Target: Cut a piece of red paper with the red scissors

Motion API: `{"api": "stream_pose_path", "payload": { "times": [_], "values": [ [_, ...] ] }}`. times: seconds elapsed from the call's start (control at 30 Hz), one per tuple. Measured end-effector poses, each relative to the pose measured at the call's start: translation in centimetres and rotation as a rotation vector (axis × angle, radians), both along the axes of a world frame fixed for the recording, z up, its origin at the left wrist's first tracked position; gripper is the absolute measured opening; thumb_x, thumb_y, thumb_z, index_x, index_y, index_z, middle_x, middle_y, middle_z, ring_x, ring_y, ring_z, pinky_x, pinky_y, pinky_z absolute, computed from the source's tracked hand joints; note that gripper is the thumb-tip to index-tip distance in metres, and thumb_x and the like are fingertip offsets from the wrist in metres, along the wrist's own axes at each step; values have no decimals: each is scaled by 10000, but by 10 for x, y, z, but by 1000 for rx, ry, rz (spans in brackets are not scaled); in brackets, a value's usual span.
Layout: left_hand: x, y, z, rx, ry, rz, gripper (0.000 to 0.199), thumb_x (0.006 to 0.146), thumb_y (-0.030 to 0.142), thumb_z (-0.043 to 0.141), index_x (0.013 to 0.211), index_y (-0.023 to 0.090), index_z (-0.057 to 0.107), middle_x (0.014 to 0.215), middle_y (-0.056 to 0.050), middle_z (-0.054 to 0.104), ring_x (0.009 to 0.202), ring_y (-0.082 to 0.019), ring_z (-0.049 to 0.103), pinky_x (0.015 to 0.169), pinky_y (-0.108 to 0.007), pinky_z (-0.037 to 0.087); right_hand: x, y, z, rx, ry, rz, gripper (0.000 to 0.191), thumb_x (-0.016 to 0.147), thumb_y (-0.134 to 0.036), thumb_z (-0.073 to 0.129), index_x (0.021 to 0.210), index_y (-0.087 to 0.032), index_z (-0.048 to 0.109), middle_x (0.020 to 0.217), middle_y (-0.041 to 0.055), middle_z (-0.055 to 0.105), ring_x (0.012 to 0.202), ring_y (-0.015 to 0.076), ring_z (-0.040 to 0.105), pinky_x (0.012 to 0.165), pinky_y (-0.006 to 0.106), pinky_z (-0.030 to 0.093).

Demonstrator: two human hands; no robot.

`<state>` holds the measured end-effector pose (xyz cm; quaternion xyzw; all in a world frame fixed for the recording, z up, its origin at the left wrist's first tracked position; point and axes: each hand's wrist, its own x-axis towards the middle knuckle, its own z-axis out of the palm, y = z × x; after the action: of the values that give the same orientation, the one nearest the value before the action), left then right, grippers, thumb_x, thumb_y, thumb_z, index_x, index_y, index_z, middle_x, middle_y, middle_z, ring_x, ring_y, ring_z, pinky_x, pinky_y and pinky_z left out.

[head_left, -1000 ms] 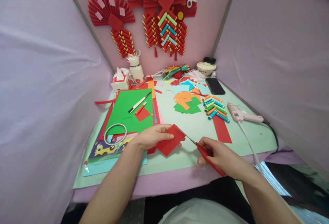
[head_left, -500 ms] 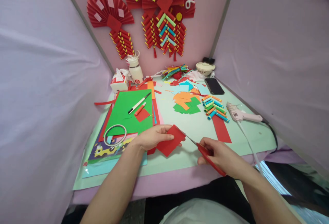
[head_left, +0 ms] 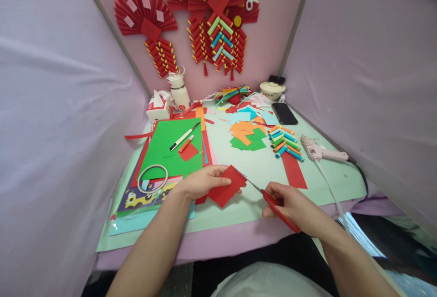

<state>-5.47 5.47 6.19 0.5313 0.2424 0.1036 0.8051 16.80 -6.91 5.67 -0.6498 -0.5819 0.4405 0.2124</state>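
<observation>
Near the table's front edge, my left hand [head_left: 207, 181] pinches a folded-looking red paper [head_left: 223, 191], thumb on top and fingertips showing beneath its right side. My right hand [head_left: 287, 203] is closed around the handles of red scissors [head_left: 278, 210]. The blades point up and left and meet the paper's upper right edge. Left of my left hand, a green sheet [head_left: 170, 163] bears a white pen-like tool [head_left: 184, 137], a red paper tube [head_left: 186, 144] and a small red square [head_left: 189, 153].
Orange and green paper pieces [head_left: 247, 140] lie mid-table. To their right are rolled paper tubes [head_left: 286, 142] on a red strip, a glue gun [head_left: 321, 151] and a phone [head_left: 285, 113]. A tissue box [head_left: 159, 109] and bottle [head_left: 180, 94] stand at the back left; red fans [head_left: 145, 12] hang behind.
</observation>
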Motion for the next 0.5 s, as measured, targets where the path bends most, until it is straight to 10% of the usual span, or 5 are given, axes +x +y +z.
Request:
{"api": "stream_pose_path", "payload": {
  "times": [0.5],
  "values": [
    [-1,0,-5,1,9,4,300,818,281,614,1044,87,650,1016,-190,702,903,-240,670,823,-345,500,4,-1,-6,34,-20,12,100,714,-241,530,696,-202,440,637,-36,556,583,105,430,499,209,280]
  ]
}}
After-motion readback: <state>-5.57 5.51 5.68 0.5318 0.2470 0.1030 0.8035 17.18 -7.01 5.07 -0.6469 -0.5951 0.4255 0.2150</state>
